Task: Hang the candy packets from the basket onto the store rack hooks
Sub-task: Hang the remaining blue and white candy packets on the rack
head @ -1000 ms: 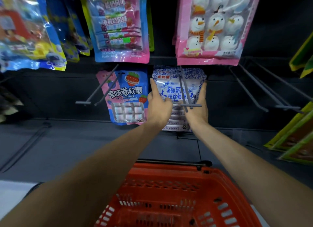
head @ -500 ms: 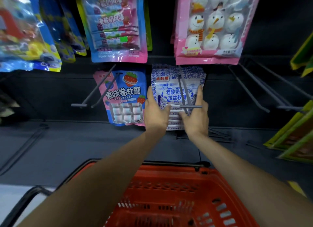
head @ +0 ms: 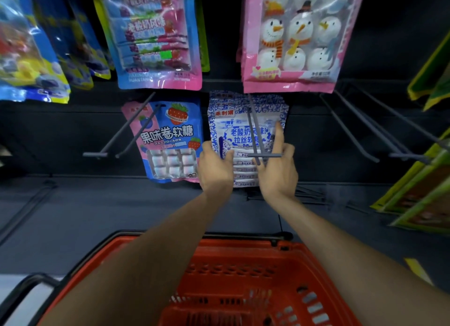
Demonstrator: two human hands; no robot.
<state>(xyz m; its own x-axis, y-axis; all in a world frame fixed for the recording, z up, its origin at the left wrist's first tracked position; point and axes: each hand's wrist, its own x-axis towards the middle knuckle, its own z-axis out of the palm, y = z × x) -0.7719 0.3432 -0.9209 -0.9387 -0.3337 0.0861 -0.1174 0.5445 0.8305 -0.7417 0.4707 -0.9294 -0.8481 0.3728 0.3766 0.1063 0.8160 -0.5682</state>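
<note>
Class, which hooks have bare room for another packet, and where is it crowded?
Bare: the left hook beside the strawberry packet, and the right hooks before the green packets. Crowded: the blue-and-white packets, where left hand and right hand are.

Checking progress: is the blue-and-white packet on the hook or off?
On: the blue-and-white packet hangs with the hook rods running out through its top.

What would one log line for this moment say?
stage: hanging | left hand: holds packets | right hand: fingers straight by hook | basket: under arms
</note>
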